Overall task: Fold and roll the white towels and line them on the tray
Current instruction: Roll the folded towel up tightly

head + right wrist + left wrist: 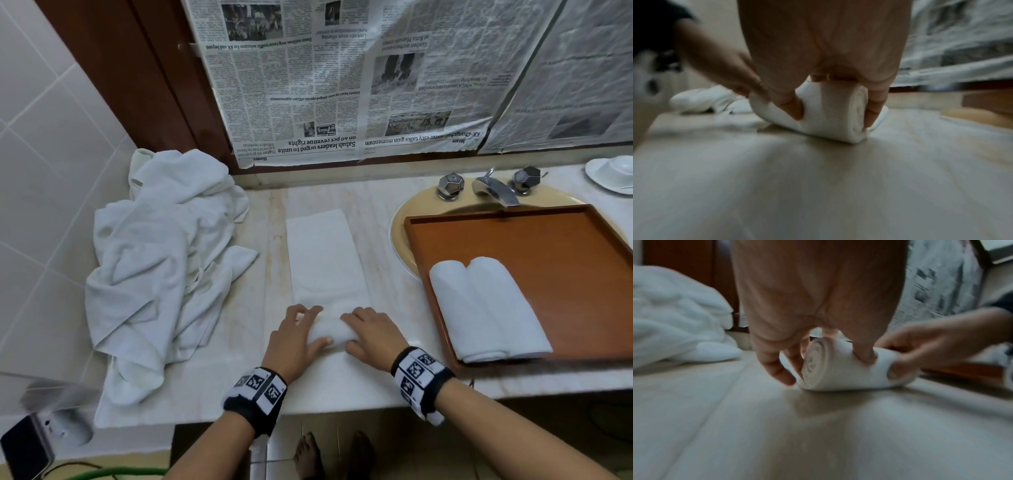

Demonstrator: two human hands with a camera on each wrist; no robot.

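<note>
A folded white towel point(323, 257) lies as a long strip on the marble counter, its near end wound into a short roll point(330, 334). My left hand point(296, 337) curls round the roll's left end point(815, 364), thumb on the near side. My right hand point(371, 337) curls round the right end point(856, 112), thumb pressed into the cloth. Two rolled white towels point(486, 308) lie side by side at the near left of the brown wooden tray point(565, 260), which sits over the sink.
A heap of loose white towels point(161, 267) covers the counter's left side. Behind the tray stand a chrome tap point(493, 186) and two knobs. A white dish point(613, 174) sits at the far right. Newspaper point(342, 78) covers the mirror.
</note>
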